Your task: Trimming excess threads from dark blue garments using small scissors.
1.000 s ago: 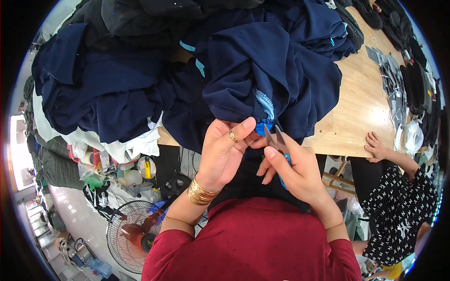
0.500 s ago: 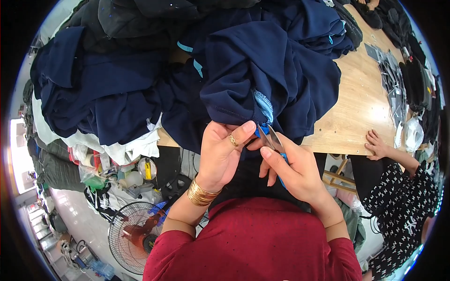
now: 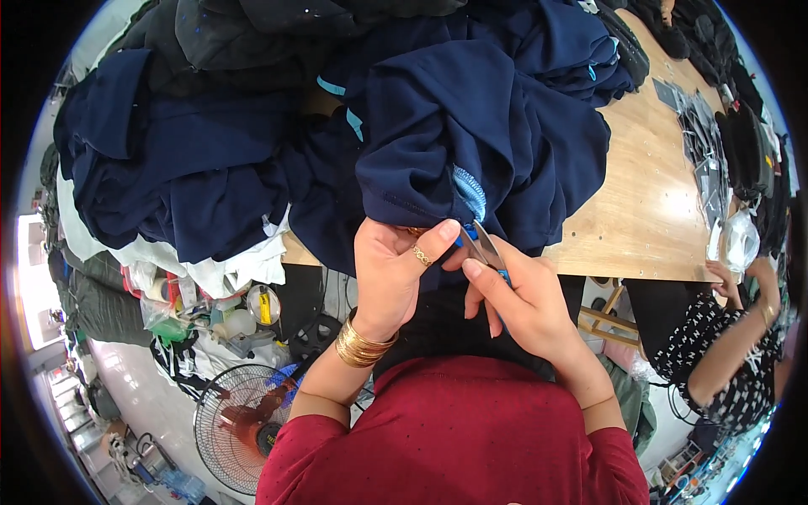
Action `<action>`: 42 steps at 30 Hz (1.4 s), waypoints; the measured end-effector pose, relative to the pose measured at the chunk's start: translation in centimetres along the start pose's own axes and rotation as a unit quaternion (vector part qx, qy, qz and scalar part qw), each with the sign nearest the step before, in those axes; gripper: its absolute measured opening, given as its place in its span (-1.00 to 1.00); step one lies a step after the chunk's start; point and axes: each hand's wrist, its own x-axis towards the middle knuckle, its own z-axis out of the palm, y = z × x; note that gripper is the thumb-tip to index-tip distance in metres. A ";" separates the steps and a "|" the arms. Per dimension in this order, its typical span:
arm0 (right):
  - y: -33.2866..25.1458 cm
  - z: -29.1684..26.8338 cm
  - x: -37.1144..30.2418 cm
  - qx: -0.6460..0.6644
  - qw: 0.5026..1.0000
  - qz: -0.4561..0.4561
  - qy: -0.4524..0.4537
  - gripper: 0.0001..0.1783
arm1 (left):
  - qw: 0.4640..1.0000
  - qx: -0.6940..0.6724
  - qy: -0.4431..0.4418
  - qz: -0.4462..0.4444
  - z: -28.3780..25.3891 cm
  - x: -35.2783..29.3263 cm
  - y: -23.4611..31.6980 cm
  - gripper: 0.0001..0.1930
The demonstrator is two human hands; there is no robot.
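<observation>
A navy garment [image 3: 442, 118] with a light blue stitched strip [image 3: 469, 192] hangs over the table's near edge in front of me. My left hand [image 3: 396, 265] pinches its lower edge between thumb and fingers, beside the strip's end. Small scissors [image 3: 483, 245] with blue handles are in my right hand [image 3: 522, 295]. Their blades point up at the garment edge, close to my left thumb, and look nearly together. Bright blue material shows between my fingertips and the blades. My right fingers hide most of the handles.
More navy garments [image 3: 185, 143] lie heaped to the left, with black cloth [image 3: 261, 34] behind. The wooden table [image 3: 644, 185] extends right, holding dark flat pieces [image 3: 699, 139]. A fan [image 3: 244, 429] stands lower left. At the right, a co-worker in patterned clothing [image 3: 715, 353] reaches toward a plastic bag [image 3: 741, 240].
The scissor blades have drawn together at the garment edge. The garment has shifted very slightly. The co-worker's hand has left the table edge and both hands are now near the plastic bag.
</observation>
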 end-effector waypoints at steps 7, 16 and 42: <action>0.2 -1.3 -0.7 0.005 0.998 0.047 0.030 -0.81 | 0.997 0.015 0.024 0.067 0.0 0.0 -0.8 -0.62; 0.1 -1.1 0.2 -0.063 0.959 -0.176 0.211 -0.83 | 1.000 0.008 0.009 0.012 -0.1 -0.7 -0.1 -0.78; 1.1 -0.6 2.1 0.147 0.957 -0.160 0.193 -0.91 | 0.994 0.079 -0.040 0.060 -0.1 -0.8 -0.4 -0.76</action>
